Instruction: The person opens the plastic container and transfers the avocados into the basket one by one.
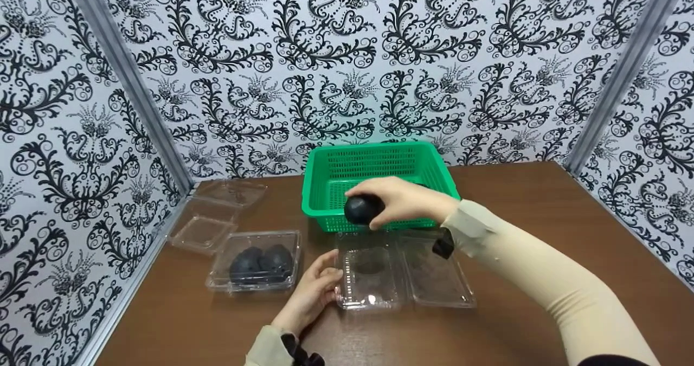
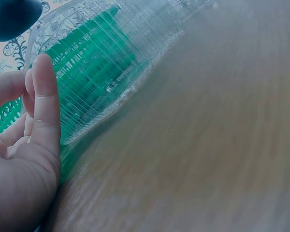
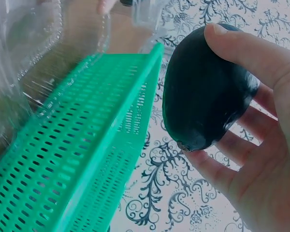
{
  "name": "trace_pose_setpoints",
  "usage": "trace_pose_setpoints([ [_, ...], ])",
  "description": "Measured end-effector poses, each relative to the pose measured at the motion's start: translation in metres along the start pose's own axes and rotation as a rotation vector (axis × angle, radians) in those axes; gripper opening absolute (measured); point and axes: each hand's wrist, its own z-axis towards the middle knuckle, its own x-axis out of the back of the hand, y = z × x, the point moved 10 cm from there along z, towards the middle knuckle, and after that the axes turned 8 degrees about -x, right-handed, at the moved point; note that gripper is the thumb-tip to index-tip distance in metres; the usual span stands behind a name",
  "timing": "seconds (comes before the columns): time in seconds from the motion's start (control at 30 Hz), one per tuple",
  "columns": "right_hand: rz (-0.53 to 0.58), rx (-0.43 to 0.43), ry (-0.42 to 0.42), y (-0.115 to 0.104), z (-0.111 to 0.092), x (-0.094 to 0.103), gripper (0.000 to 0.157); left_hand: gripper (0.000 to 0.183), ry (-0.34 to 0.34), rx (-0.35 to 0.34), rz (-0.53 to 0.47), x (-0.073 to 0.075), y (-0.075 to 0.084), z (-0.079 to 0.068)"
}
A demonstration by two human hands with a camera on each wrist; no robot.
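My right hand [image 1: 404, 198] grips a dark, smooth avocado [image 3: 203, 92], thumb on one side and fingers round the other. It holds the fruit above an opened clear plastic container [image 1: 374, 290], over the front rim of the green basket [image 1: 320, 213] in the head view. At the container's left side, my left hand [image 1: 317, 284] holds its edge with thumb and fingers; part of the grip is hidden behind the thumb in the left wrist view. The container's lid [image 1: 442, 279] lies folded out to the right.
A closed clear container [image 1: 255, 286] with dark fruits inside stands left of my left hand. Behind it lies another opened, clear container [image 1: 206, 230]. Patterned panels enclose the brown table [image 1: 515, 219] at the back and sides. Something dark shows in the basket beyond my right hand.
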Motion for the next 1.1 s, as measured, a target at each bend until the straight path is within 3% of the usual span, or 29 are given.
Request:
trace_pose_setpoints([
  [0.6,-0.014,-0.039,0.019,0.01,0.022,0.018,0.074,0.066,-0.015,-0.012,0.003,0.0,0.001,0.003],
  [1.1,-0.036,-0.085,0.026,0.014,0.047,0.013,0.073,0.066,-0.004,-0.006,0.006,0.0,0.0,0.0],
])
